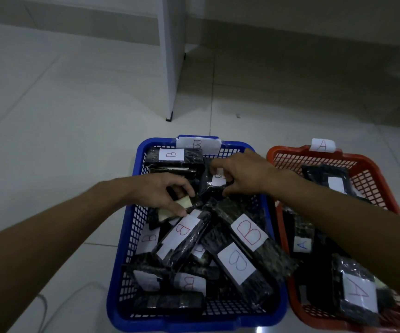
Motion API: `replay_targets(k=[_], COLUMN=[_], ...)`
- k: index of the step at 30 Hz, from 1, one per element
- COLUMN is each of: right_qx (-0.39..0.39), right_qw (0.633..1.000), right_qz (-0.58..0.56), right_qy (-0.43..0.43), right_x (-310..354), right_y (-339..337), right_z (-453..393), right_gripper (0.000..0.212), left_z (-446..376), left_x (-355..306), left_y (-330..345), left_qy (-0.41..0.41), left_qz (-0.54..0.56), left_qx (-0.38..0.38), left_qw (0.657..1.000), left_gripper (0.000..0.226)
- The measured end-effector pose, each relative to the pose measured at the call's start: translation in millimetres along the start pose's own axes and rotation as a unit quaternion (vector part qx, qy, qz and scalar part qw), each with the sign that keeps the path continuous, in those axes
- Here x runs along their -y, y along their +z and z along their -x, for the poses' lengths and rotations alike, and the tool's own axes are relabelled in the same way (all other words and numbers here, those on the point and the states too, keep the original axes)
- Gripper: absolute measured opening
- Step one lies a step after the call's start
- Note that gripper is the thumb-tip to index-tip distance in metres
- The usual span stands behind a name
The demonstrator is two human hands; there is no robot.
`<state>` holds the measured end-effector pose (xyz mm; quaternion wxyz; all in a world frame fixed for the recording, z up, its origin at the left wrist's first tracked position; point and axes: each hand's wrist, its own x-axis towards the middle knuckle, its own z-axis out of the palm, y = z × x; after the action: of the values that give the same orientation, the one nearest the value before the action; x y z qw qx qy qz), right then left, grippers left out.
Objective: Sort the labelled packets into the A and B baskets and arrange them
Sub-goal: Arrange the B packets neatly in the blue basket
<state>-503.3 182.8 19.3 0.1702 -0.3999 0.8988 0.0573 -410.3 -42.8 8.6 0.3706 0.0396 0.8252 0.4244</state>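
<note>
While hands sort, packets read B

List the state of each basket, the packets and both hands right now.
Blue basket, labelled B: heaped with jumbled B packets.
Orange basket, labelled A: holds A packets.
Left hand: pinching a packet.
Right hand: gripping another packet.
</note>
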Motion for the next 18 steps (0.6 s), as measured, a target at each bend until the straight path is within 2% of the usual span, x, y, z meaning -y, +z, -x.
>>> replay_targets(k=[3, 8, 13, 15, 18], right_qx=[-0.018, -0.024, -0.013, -0.015, 0.005], right_qw=[0.999, 0.999, 0.998, 1.0, 0.992], right_qz=[0.03, -0.028, -0.062, 0.005, 0.119], right_qy=[-0.002, -0.031, -0.017, -0.004, 0.027], right_x=[-4, -5, -9, -9, -9], right_y=[-2, 10, 3, -2, -2], right_z=[-3, -8, 0, 4, 8], right_gripper=[0.057, 0.052, 0.053, 0.063, 0.09], left_z=[-2, -5, -3, -3, -3], left_x=[0, -3, -7, -9, -13], left_y=[-1, 5, 3, 1, 1], left_qy=[0.002, -0.026, -0.029, -0.027, -0.024], left_qz=[-0.008, -0.049, -0.067, -0.078, -0.092], left_qx=[-0.03, -0.015, -0.032, -0.037, -0.032], left_qw=[1.0, 0.998, 0.997, 0.996, 0.995], left_gripper=[0.043, 0.056, 0.05, 0.039, 0.034])
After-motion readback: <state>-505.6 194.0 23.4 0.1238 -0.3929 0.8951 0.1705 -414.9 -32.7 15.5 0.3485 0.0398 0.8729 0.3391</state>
